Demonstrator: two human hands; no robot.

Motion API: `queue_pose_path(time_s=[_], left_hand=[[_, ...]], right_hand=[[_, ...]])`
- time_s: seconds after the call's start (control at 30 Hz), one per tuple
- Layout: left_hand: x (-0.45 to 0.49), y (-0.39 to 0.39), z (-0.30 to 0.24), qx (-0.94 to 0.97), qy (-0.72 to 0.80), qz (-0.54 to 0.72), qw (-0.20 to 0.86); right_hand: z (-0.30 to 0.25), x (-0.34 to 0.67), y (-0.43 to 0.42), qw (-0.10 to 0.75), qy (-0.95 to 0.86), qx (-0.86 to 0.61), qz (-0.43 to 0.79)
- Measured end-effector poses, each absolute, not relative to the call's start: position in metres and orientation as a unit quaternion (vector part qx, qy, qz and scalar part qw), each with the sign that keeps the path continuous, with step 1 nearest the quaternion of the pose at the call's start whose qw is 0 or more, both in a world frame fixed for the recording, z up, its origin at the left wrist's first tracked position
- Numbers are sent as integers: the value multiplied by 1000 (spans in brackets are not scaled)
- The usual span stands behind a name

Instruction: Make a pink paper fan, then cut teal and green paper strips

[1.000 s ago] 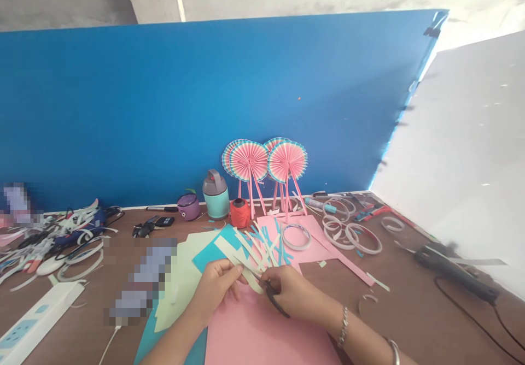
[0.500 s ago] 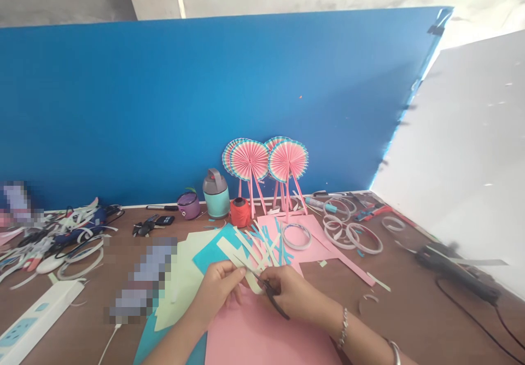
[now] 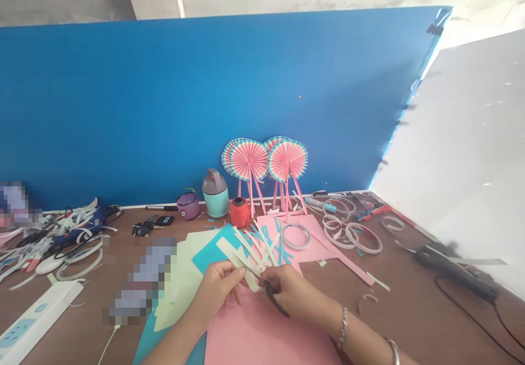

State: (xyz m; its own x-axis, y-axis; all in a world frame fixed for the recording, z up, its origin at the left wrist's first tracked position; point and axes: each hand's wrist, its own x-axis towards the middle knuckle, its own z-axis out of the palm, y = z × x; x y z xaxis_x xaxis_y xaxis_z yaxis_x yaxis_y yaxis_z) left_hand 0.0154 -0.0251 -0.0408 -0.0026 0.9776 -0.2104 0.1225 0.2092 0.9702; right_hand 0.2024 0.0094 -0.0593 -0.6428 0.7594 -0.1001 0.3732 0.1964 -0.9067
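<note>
My left hand (image 3: 221, 284) pinches a pale green paper strip (image 3: 227, 249) between thumb and fingers. In my right hand (image 3: 287, 288) is a pair of dark-handled scissors (image 3: 275, 301), its blades at the strip close to my left fingertips. How far the blades are apart I cannot make out. Under both hands lies a pink paper sheet (image 3: 262, 332). Just beyond them, cut pale green and blue strips (image 3: 262, 247) lie in a loose heap, partly over a blue sheet (image 3: 209, 250). Pale green sheets (image 3: 180, 277) lie left of my left hand.
Pink pleated paper fans (image 3: 249, 160) lean against the blue partition (image 3: 164, 108). Near them stand a teal container (image 3: 216, 201), a purple pot (image 3: 188, 205) and a red thread spool (image 3: 239, 212). Tape rolls (image 3: 364, 238) and a glue gun (image 3: 457, 272) lie right, a power strip (image 3: 39, 313) left.
The end of the pale green strip by the scissors has shifted slightly. Both hands stay in nearly the same place.
</note>
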Motion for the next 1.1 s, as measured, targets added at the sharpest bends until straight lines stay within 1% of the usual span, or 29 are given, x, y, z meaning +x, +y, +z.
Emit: queue_pose_path(time_s=[0.17, 0.33, 0.53, 0.77, 0.97, 1.1], left_hand=[[16, -26, -40, 474, 573, 416, 524], [17, -26, -39, 470, 572, 418, 526], [17, -26, -37, 461, 580, 406, 536], [11, -22, -37, 429, 559, 515, 488], [9, -20, -41, 440, 570, 494, 487], [11, -21, -38, 444, 565, 491, 492]], right_hand=[[-51, 202, 8, 181, -749, -379, 512], [-42, 200, 7, 178, -756, -397, 488], [-44, 201, 8, 172, -764, -403, 473], [-46, 204, 9, 167, -753, -416, 482], [-48, 203, 8, 195, -759, -390, 483], [-48, 202, 8, 194, -757, -389, 488]])
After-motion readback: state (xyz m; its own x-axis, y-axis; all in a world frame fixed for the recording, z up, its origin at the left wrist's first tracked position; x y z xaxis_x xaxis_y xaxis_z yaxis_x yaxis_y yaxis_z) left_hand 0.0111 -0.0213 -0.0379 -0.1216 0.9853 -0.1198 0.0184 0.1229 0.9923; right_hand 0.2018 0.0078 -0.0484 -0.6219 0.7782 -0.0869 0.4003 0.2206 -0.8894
